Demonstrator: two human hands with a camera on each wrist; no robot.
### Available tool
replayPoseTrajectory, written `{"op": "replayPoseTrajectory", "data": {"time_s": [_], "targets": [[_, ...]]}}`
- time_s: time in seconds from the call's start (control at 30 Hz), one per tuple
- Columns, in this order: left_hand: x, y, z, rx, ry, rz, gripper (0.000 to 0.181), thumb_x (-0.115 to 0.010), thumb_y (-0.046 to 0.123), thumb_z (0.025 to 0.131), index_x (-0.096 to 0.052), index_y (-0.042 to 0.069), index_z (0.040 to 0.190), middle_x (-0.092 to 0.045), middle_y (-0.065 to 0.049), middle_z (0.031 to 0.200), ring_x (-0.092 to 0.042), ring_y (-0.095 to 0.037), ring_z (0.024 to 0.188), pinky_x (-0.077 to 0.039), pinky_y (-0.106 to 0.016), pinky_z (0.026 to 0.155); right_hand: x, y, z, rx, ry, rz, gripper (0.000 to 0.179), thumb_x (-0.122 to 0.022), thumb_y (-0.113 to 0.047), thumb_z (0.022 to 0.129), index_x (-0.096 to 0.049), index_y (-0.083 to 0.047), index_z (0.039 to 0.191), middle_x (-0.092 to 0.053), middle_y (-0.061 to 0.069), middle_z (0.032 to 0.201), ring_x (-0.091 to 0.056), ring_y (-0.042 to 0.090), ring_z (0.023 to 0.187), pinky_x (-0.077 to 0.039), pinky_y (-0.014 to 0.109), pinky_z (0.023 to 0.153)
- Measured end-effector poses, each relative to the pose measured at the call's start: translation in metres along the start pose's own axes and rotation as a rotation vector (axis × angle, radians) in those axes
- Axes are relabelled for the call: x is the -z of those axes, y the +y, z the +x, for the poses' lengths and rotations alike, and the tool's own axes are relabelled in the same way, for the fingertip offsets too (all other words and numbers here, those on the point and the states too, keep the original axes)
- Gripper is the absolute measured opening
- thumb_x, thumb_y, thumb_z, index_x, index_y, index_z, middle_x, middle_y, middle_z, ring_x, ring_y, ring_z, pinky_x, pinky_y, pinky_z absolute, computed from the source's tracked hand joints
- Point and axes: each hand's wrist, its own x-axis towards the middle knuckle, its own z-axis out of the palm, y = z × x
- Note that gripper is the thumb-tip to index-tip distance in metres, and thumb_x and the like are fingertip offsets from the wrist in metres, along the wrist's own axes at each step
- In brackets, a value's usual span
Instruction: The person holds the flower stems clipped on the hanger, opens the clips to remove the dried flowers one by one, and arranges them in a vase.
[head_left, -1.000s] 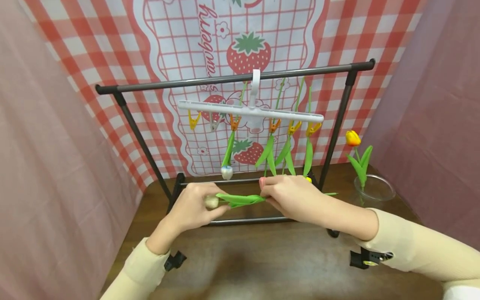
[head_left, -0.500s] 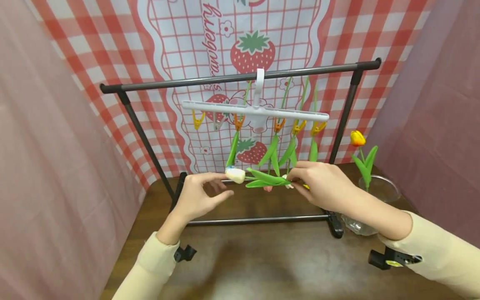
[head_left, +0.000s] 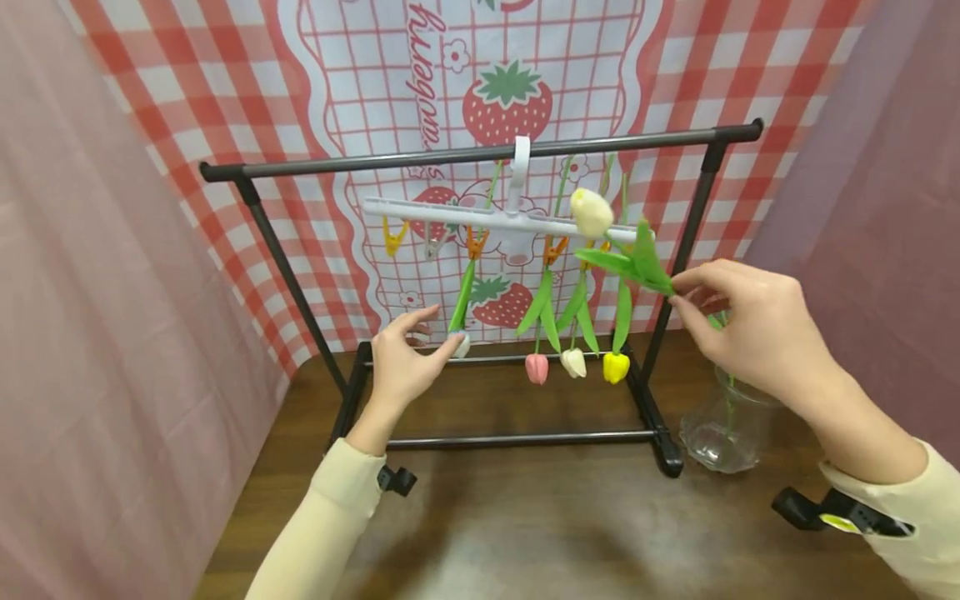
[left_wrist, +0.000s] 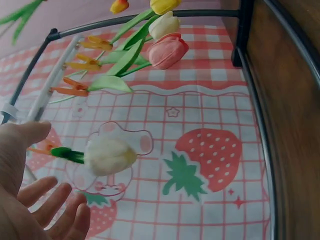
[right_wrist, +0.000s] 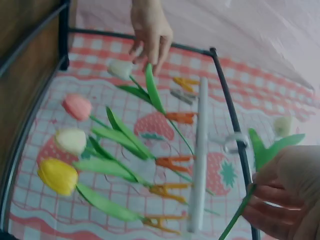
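Observation:
My right hand (head_left: pixel 757 325) pinches the stem of an artificial cream-white tulip (head_left: pixel 591 212) just under its green leaves, bloom up and tilted left. The bloom overlaps the white hanger (head_left: pixel 442 214) in the head view. My left hand (head_left: pixel 401 358) has its fingers spread and loosely bent, right beside a hanging white tulip (left_wrist: pixel 107 156). This tulip hangs bloom down from an orange clip (head_left: pixel 476 242). Farther right, a pink tulip (head_left: pixel 536 368), a white tulip (head_left: pixel 573 363) and a yellow tulip (head_left: pixel 616 367) also hang bloom down from clips.
The hanger hooks over the top bar of a black rack (head_left: pixel 337 167) on a wooden table (head_left: pixel 540 525). A yellow clip (head_left: pixel 393 237) and a grey clip (head_left: pixel 433 242) hold nothing at its left. Behind my right hand stands a glass vase (head_left: pixel 720 437) with a tulip.
My right hand has carried the cream-white tulip right and up, from lying level between both hands to bloom up. My left hand has let go of its bloom and stays near the hanging white tulip.

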Motion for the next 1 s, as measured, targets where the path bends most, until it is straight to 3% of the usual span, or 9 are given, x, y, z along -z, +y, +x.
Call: {"op": "replayPoseTrajectory", "data": {"time_s": [0.1,0.2,0.23,0.33,0.4,0.47,0.7,0.87,1.0], "targets": [[-0.006,-0.004,0.004,0.052,0.025,-0.007,0.051,-0.093,0.024,0.081,-0.078,0.002,0.124,-0.08,-0.017,0.116,-0.077,-0.036,0.095,-0.064,-0.052,0.082,0.006,0.008,0.003,-0.053,0.114,0.03,0.023,-0.081,0.002,0.081,-0.078,0.0,0.104,-0.079,0.015,0.09,-0.064,-0.016,0.08,-0.037,-0.004,0.079],[-0.013,-0.005,0.009,0.088,0.015,-0.033,0.049,-0.093,0.025,0.082,-0.078,0.002,0.122,-0.081,-0.017,0.113,-0.076,-0.037,0.096,-0.063,-0.053,0.084,0.013,0.016,0.006,-0.123,0.208,0.062,0.021,-0.078,0.001,0.084,-0.078,0.005,0.104,-0.079,0.022,0.089,-0.046,-0.036,0.086,-0.035,-0.008,0.083],[-0.016,-0.006,0.01,0.098,0.01,-0.043,0.048,-0.092,0.025,0.082,-0.078,0.002,0.122,-0.081,-0.018,0.112,-0.076,-0.037,0.096,-0.063,-0.052,0.084,0.016,0.019,0.007,-0.148,0.231,0.068,0.02,-0.077,0.001,0.085,-0.077,0.006,0.104,-0.079,0.019,0.087,-0.046,-0.037,0.085,-0.035,-0.008,0.082],[-0.025,-0.008,0.012,0.121,0.012,-0.072,0.044,-0.091,0.022,0.084,-0.079,0.002,0.121,-0.082,-0.017,0.108,-0.077,-0.034,0.093,-0.065,-0.048,0.079,0.024,0.027,0.008,-0.216,0.276,0.094,0.019,-0.074,0.001,0.086,-0.076,0.01,0.103,-0.077,-0.015,0.084,-0.049,-0.036,0.081,-0.037,-0.008,0.079],[-0.03,-0.009,0.012,0.135,0.018,-0.081,0.039,-0.09,0.021,0.085,-0.08,0.003,0.118,-0.082,-0.016,0.104,-0.078,-0.032,0.091,-0.066,-0.044,0.076,0.028,0.033,0.007,-0.25,0.295,0.107,0.02,-0.072,0.001,0.087,-0.075,0.012,0.103,-0.066,-0.039,0.087,-0.051,-0.035,0.08,-0.038,-0.008,0.078],[-0.034,-0.011,0.012,0.145,0.025,-0.083,0.034,-0.089,0.02,0.086,-0.081,0.004,0.115,-0.083,-0.014,0.101,-0.079,-0.029,0.089,-0.066,-0.042,0.075,0.03,0.04,0.005,-0.278,0.31,0.122,0.022,-0.07,-0.001,0.088,-0.074,0.013,0.104,-0.054,-0.054,0.089,-0.052,-0.034,0.079,-0.039,-0.008,0.077],[-0.039,-0.011,0.009,0.166,0.044,-0.065,0.02,-0.088,0.016,0.086,-0.084,0.004,0.102,-0.083,-0.013,0.088,-0.078,-0.029,0.076,-0.065,-0.038,0.071,0.031,0.064,-0.006,-0.328,0.312,0.101,0.029,-0.068,-0.01,0.091,-0.072,0.013,0.109,-0.051,-0.056,0.089,-0.05,-0.035,0.075,-0.038,-0.009,0.074],[-0.042,-0.011,0.009,0.195,0.027,-0.089,0.02,-0.088,0.014,0.086,-0.084,0.005,0.103,-0.083,-0.013,0.088,-0.079,-0.029,0.073,-0.063,-0.027,0.066,0.028,0.076,-0.016,-0.375,0.31,0.117,0.015,-0.068,-0.01,0.09,-0.074,-0.004,0.102,-0.052,-0.055,0.088,-0.05,-0.034,0.071,-0.039,-0.009,0.071],[-0.043,-0.011,0.009,0.205,0.023,-0.09,0.022,-0.088,0.014,0.086,-0.083,0.004,0.105,-0.083,-0.014,0.09,-0.08,-0.03,0.073,-0.064,-0.03,0.064,0.025,0.082,-0.022,-0.414,0.284,0.103,0.017,-0.068,-0.009,0.09,-0.072,0.0,0.103,-0.05,-0.055,0.085,-0.048,-0.035,0.069,-0.037,-0.009,0.07]]}}
